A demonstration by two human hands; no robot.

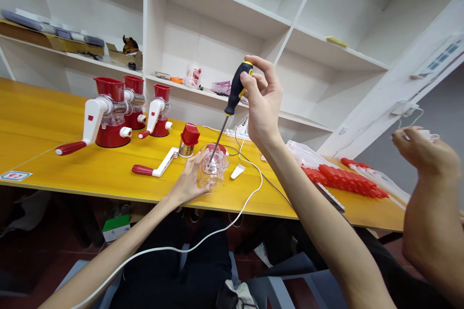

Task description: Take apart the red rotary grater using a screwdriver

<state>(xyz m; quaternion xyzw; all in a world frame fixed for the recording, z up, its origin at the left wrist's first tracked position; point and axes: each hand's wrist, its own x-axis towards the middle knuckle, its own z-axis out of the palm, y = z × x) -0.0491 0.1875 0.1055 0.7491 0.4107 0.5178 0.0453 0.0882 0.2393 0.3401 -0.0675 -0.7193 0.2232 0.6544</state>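
Note:
My right hand grips the black and yellow handle of a screwdriver, raised above the table. Its long shaft slants down to the left, and the tip reaches into a clear plastic housing. Fingers of my left hand are closed round the left side of that housing, steadying it on the table. Just behind it is a red part, mostly hidden. To the left stand a metal grater drum with a red pusher on top and a loose white crank handle with a red grip.
Three assembled red rotary graters stand at the left of the yellow table. A white cable runs across the front edge. Bagged red and white handles lie at right, where another person's hand holds something white.

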